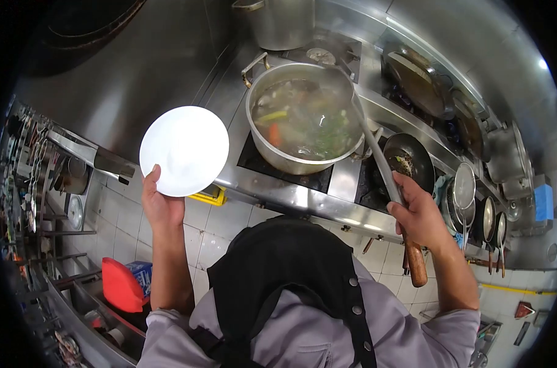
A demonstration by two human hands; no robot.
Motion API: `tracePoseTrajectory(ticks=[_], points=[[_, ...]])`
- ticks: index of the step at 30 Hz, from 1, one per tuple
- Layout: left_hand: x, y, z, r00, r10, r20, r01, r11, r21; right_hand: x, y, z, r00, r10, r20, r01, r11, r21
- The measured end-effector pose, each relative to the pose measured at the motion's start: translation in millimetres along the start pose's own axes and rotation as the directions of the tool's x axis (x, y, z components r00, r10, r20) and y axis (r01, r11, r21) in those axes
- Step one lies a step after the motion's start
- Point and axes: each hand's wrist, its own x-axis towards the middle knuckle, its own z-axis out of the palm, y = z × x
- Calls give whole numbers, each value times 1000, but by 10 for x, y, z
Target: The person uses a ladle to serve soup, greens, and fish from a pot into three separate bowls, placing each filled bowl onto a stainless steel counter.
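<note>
My left hand grips a round white plate by its lower left rim, with the thumb on top. The plate has a slight hollow and nothing on it, and it is apart from the pot. My right hand is closed round a long metal utensil with a wooden handle. Its shaft slants up across the right rim of a big metal pot; the far end cannot be made out in the steam. Inside the pot is steaming broth with an orange piece, a yellow-green piece and leafy greens.
A black wok with food bits stands right of the pot. Behind is a tall metal pot. Strainers and pans hang at the right. Lower left are a red object and a blue box.
</note>
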Motion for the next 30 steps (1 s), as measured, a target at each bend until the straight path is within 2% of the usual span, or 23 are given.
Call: tracePoseTrajectory(ticks=[4, 6, 11, 13, 14, 16, 17, 18, 20, 24, 25, 28, 29, 30], points=[[-91, 34, -100, 999, 9, -36, -9, 1000, 12, -94, -254, -251, 998, -45, 53, 51, 992, -116], [-93, 30, -174, 999, 6, -46, -7, 1000, -11, -96, -359, -330, 983, -20, 183, 46, 989, -140], [-142, 30, -243, 1000, -6, -20, 5, 1000, -28, 109, -540, -310, 961, 70, 267, 14, 953, -302], [-173, 35, -231, 1000, -4, -25, 3, 1000, -30, 232, -505, -335, 932, 130, 338, -69, 980, -189], [-195, 38, -224, 1000, 3, -19, -3, 1000, -26, 303, -445, -357, 931, 129, 341, -67, 980, -190], [-226, 37, -232, 1000, 11, -16, -12, 1000, -23, 459, -281, -421, 872, 105, 478, -176, 979, 107], [-241, 34, -242, 1000, 14, -15, -15, 1000, -21, 519, -250, -445, 856, 110, 505, -232, 955, 186], [-252, 32, -251, 1000, 18, -13, -18, 1000, -19, 552, -179, -467, 855, 110, 507, -232, 955, 184], [-271, 25, -281, 1000, 21, -8, -21, 1000, -20, 657, 12, -511, 799, 57, 599, -446, 724, 527], [-343, 33, -264, 999, 32, -40, -32, 999, 15, 573, 343, -376, 801, -60, 596, -475, 542, 693], [-358, 34, -261, 998, 40, -47, -39, 999, 16, 537, 437, -339, 807, -89, 584, -488, 458, 743], [-362, 25, -220, 998, 37, -58, -36, 999, 22, 382, 492, -248, 812, -147, 565, -512, 284, 811], [-357, 22, -199, 999, 30, -44, -29, 1000, 5, 330, 502, -231, 813, -149, 562, -510, 282, 812], [-349, 19, -175, 999, 22, -29, -22, 1000, -11, 276, 501, -221, 820, -160, 550, -514, 216, 830]])
